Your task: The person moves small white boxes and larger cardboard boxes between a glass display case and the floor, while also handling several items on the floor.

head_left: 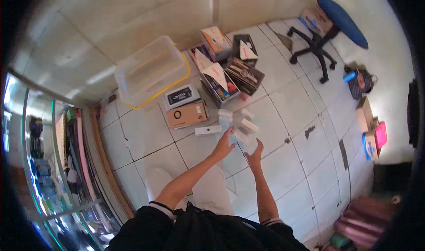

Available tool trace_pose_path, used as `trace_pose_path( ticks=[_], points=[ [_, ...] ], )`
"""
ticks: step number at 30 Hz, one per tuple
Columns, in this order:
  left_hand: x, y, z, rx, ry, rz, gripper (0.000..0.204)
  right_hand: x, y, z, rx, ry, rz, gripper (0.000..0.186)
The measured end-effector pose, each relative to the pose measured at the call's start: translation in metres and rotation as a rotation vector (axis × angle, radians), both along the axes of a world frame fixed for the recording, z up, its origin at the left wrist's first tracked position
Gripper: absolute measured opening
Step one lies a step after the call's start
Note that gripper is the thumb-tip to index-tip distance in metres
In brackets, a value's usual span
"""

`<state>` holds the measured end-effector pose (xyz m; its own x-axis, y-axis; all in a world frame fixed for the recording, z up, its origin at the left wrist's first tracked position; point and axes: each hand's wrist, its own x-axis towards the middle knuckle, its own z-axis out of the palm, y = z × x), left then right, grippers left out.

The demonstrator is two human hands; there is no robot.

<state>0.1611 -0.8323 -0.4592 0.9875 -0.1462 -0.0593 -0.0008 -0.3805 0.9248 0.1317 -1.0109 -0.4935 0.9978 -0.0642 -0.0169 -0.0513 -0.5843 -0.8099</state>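
Head view — white tiled floor (292, 131) | small white boxes (241, 125) | office chair (321, 43)

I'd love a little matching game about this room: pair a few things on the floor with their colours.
Things:
1. office chair seat
2. storage tub
3. flat box beside the tub
4. small boxes near the left hand and right hand

Colours:
A. white
B. clear with a yellow rim
C. blue
D. brown cardboard

Pairs: 1-C, 2-B, 3-D, 4-A
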Motion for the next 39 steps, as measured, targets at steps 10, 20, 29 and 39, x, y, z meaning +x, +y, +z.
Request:
trace_pose_path(
  ticks=[10, 20, 29, 39],
  points=[
    [-0.053, 0.233, 0.152, -0.203, -0.429, 0.586, 0.061, 0.048, 0.172, 0.172, -0.014, -0.472, 0.384, 0.050],
    [-0.134, 0.428, 0.320, -0.193, -0.807, 1.146, 0.052, 0.051, 0.493, 0.358, 0.343, -0.665, 0.999, 0.035],
    [-0.186, 0.527, 0.411, 0.016, -1.010, 1.411, 0.049, 0.003, 0.661, 0.468, 0.536, -0.614, 1.382, 0.032],
    [-0.217, 0.599, 0.423, 0.308, -0.991, 1.820, 0.062, -0.064, 0.784, 0.493, 0.820, -0.612, 1.664, 0.032]
  ],
)
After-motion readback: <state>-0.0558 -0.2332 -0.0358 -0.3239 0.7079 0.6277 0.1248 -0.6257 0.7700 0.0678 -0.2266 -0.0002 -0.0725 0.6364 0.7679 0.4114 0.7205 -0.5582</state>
